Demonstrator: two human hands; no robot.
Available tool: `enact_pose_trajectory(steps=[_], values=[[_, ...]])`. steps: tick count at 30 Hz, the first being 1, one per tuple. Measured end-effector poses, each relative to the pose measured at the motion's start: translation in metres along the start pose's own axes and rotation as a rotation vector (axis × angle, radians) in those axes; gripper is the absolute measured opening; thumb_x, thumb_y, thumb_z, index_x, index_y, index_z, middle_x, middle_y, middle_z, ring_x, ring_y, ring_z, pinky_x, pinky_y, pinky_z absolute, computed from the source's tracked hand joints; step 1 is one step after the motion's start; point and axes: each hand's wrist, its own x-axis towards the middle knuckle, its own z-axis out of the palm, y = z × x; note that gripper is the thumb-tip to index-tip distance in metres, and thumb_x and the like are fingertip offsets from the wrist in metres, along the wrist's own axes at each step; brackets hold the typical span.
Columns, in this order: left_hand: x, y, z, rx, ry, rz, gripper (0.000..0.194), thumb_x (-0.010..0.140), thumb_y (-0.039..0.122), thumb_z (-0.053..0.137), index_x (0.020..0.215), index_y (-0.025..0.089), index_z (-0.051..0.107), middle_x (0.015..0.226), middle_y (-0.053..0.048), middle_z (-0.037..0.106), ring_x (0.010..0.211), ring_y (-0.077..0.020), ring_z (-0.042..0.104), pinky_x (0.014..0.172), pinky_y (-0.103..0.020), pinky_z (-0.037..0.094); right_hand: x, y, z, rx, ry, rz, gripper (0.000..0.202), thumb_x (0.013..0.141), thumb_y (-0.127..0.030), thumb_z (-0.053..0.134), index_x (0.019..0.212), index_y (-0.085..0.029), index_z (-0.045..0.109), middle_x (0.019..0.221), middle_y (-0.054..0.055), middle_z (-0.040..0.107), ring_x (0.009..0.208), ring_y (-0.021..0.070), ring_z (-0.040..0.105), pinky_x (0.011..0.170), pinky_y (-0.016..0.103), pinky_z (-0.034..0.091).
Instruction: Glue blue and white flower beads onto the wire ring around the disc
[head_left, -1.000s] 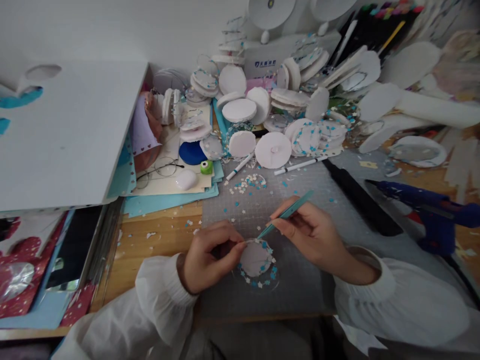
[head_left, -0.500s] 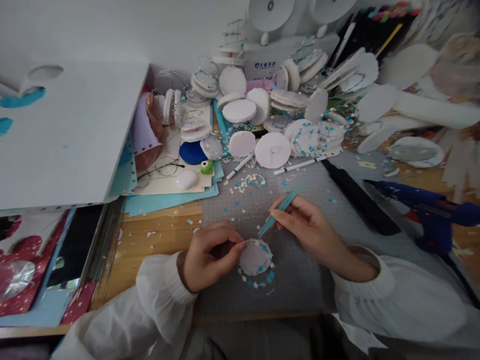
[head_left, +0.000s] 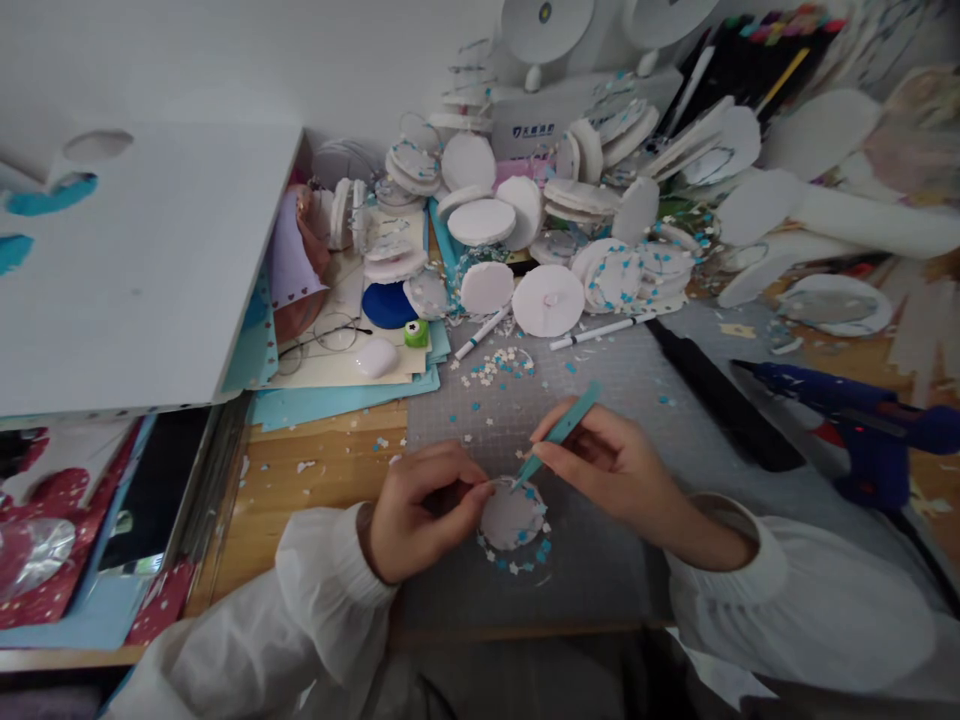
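Near the front of the grey cutting mat, my left hand pinches the upper left edge of a small white disc. Tiny blue and white stars on a thin ring run around the disc's right and lower sides. My right hand grips teal tweezers, whose tips point down at the disc's upper edge. Whether the tips hold anything is too small to tell. Loose white and blue stars lie on the mat beyond my hands.
White discs and star-covered rings are piled along the back. A black tool and a blue glue gun lie at the right. Glasses and a white mouse rest on papers at the left, beside a large white board.
The tweezers in my right hand have moved slightly down and left, bringing their tips to the disc's upper edge. My left hand stays at the disc.
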Motion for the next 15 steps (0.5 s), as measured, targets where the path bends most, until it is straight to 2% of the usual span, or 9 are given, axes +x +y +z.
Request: enact_pose_trajectory(steps=[9,15], values=[[0.0012,0.0016,-0.0013,0.005,-0.012,0.017,0.011,0.082,0.013,0.057,0.073,0.013,0.064,0.064,-0.004,0.059,0.057,-0.0117,0.051,0.052,-0.023,0.038,0.0023,0.0038,-0.0008,-0.015,0.013,-0.013,0.007,0.08,-0.025,0.062,0.081,-0.019,0.058,0.074,0.0,0.062,0.066,0.01,0.06,0.059,0.021,0.051],[0.0006,0.0017,-0.0013,-0.003,0.004,0.031,0.012,0.082,0.012,0.058,0.072,0.012,0.064,0.064,-0.004,0.058,0.056,-0.0111,0.051,0.051,-0.023,0.038,0.0038,0.0035,-0.0015,0.038,-0.009,0.09,0.01,0.079,-0.028,0.064,0.08,-0.019,0.059,0.074,-0.001,0.06,0.064,0.0086,0.056,0.055,0.02,0.047]])
